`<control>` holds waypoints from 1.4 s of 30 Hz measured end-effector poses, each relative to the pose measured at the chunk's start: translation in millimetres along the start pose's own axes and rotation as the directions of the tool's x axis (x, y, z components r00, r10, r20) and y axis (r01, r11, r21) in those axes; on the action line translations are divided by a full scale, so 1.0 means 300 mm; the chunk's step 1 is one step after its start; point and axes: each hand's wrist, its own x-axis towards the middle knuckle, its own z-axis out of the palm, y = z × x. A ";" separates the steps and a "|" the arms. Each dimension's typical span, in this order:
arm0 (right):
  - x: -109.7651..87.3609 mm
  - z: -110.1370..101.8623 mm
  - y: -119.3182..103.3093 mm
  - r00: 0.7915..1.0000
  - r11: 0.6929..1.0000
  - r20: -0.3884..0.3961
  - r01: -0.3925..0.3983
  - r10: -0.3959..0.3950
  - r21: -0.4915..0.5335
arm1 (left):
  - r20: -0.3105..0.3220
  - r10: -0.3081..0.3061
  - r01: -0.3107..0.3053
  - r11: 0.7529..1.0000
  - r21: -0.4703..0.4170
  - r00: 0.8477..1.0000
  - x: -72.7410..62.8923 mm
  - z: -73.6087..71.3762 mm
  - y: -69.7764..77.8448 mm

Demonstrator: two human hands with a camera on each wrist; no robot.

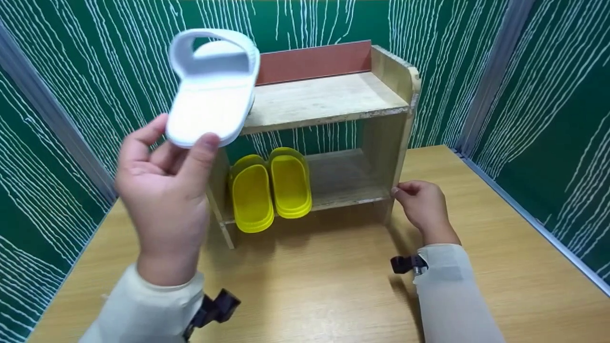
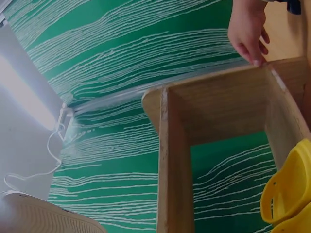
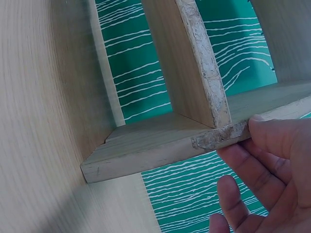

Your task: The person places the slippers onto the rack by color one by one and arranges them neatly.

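Note:
My left hand [image 1: 167, 200] holds up a white slide sandal [image 1: 209, 112] by its heel end, thumb on top and fingers beneath, its strap pointing away. The sandal's ribbed sole [image 2: 48, 216] shows at the lower left of the left wrist view. With thumb and index finger my right hand [image 1: 424, 207] pinches the front edge of the right side panel of a small wooden rack [image 1: 329, 100]. In the right wrist view that grip of my right hand [image 3: 272, 165] is beside the lower shelf's end; the other fingers are loosely curled.
A pair of yellow slippers [image 1: 252, 197] sits at the left of the lower shelf [image 1: 345, 178], heels over its front edge. The rack stands on a wood-grain table [image 1: 324, 281]. Green walls [image 1: 533, 109] with white streaks enclose the back and sides.

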 end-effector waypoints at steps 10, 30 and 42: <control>-0.001 0.000 0.004 1.000 1.000 0.014 -0.018 0.018 -0.002 | 0.063 -0.008 0.006 0.999 0.037 0.998 -0.018 0.078 -0.081; -0.004 0.001 -0.002 1.000 1.000 -0.013 0.019 -0.019 -0.006 | 0.072 -0.149 0.144 0.987 0.075 0.986 -0.068 0.186 -0.161; -0.005 -0.001 -0.001 1.000 1.000 -0.008 0.000 0.000 -0.010 | 0.054 -0.194 0.189 0.977 0.095 0.979 -0.058 0.200 -0.224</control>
